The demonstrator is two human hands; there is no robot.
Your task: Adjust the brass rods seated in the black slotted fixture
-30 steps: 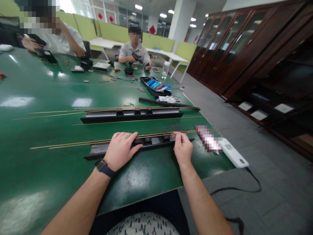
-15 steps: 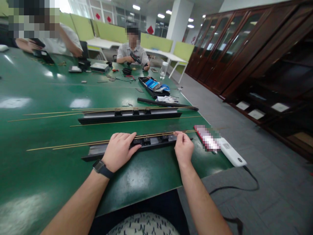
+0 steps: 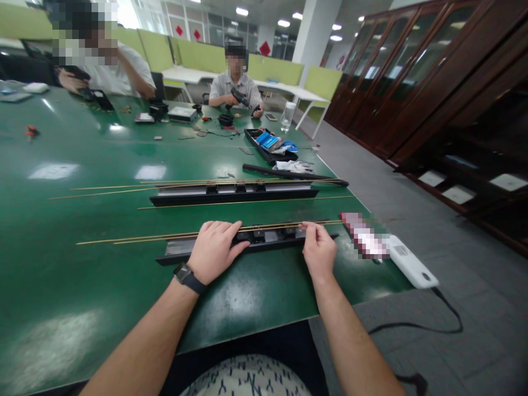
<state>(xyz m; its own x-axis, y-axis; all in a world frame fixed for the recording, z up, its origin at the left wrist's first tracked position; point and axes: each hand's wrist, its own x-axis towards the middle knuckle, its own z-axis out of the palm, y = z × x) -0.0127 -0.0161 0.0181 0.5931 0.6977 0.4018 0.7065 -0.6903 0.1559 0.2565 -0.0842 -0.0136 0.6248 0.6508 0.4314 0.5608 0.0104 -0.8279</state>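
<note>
A long black channel-shaped rail (image 3: 175, 254) with a grey inner face and small black blocks lies in front of me. Thin golden rods (image 3: 119, 241) run along its top and stick out past its left end. My left hand (image 3: 216, 247) grips the middle of the rail, thumb on the near side and fingers across the rods. Near the rail's right end, my right hand (image 3: 320, 250) is closed in a pinch at the rods; its fingertips partly hide what they hold.
A second black rail (image 3: 235, 197) with golden rods lies farther back. To the right are a phone (image 3: 363, 236) and a white corded device (image 3: 412, 261) at the table edge. Beyond are a black tray (image 3: 272, 148), gloves (image 3: 292, 166) and two people handling dark tools.
The view has turned slightly left, so everything sits farther right in the picture. Both hands stay at about the same places on the rail and rods.
</note>
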